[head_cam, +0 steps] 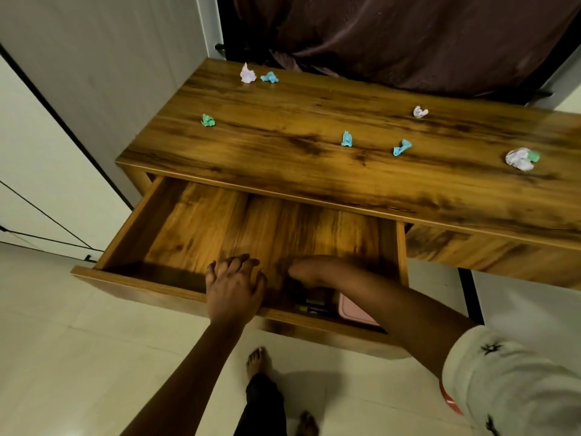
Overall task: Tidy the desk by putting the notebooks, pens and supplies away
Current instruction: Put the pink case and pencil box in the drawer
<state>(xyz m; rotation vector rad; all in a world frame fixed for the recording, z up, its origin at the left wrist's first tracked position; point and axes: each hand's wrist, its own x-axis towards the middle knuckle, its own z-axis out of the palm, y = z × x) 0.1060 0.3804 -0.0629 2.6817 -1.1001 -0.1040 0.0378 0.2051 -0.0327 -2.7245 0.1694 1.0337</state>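
Noting the pens [314, 306] and pink notebook [355, 309] lying at the front of the open drawer [220, 221], we rest our left hand [234, 284], fingers spread and empty, on its rim while our right hand [306, 272] dips beside them, grip hidden from view, so closing now could pinch fingers.

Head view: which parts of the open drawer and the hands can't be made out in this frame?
All in the head view:
- Right hand: its fingers fold down behind the wrist, so whether it holds anything cannot be told.
- Pink item in the drawer: mostly hidden under the right forearm and behind the drawer's front. Notebook or case is unclear.
- Dark items beside it: shadowed, too dim to name.
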